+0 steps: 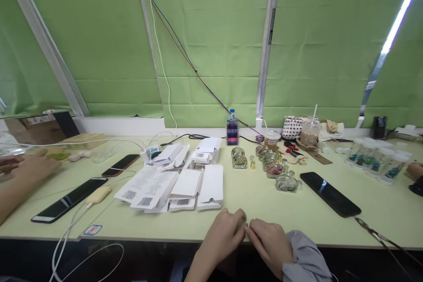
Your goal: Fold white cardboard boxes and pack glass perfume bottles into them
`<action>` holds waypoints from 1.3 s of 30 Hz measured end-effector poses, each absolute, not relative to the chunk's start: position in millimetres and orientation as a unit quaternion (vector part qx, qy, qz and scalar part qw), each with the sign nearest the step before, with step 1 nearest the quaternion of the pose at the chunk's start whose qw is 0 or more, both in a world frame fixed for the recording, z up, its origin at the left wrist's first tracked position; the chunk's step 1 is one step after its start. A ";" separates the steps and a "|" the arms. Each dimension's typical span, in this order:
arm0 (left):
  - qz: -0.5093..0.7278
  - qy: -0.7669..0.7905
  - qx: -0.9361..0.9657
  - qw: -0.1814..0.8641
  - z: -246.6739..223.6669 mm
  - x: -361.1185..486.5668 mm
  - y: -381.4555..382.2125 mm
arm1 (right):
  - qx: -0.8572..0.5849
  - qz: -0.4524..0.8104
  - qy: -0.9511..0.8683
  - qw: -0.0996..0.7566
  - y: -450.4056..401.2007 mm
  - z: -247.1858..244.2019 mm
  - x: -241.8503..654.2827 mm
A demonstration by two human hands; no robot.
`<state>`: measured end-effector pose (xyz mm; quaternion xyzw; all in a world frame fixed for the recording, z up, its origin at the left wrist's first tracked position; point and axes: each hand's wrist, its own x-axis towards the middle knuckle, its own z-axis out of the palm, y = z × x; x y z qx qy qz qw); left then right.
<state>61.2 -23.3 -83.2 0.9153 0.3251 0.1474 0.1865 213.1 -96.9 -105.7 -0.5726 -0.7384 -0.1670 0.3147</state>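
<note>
At the table's near edge, my left hand (225, 232) and my right hand (270, 242) meet with curled fingers, thumbs and fingertips close together. Whatever they may pinch is hidden or too small to make out. Just beyond my left hand lie flattened white boxes (212, 185) with printed barcodes, several of them overlapping. Past my right hand stand small round glass bottles (287, 182), some clear or greenish, one reddish (275, 169). A dark smartphone (330, 194) lies to the right, with metal pliers (373, 231) below it at the table edge.
Left are two more phones (71, 199) (120, 165), a cream charger (98, 194) with white cables, and another person's arm (28, 176). At the back stand a water bottle (232, 128) and an iced drink cup (309, 134). Clear lidded tubes (393, 168) are at right, near another person's hand (414, 170).
</note>
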 end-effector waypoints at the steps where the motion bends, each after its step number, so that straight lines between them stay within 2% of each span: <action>1: 0.143 0.332 0.914 0.183 -83.0 61.7 -23.5 | -0.572 -0.160 -0.741 0.313 -95.9 -106.8 213.9; 28: 0.151 0.336 0.917 0.154 -82.8 62.1 -24.2 | -0.558 -0.172 -0.761 0.283 -94.0 -122.3 215.5; 39: 0.146 0.339 0.915 0.163 -81.6 62.1 -24.5 | -0.550 -0.197 -0.750 0.310 -92.6 -121.3 213.7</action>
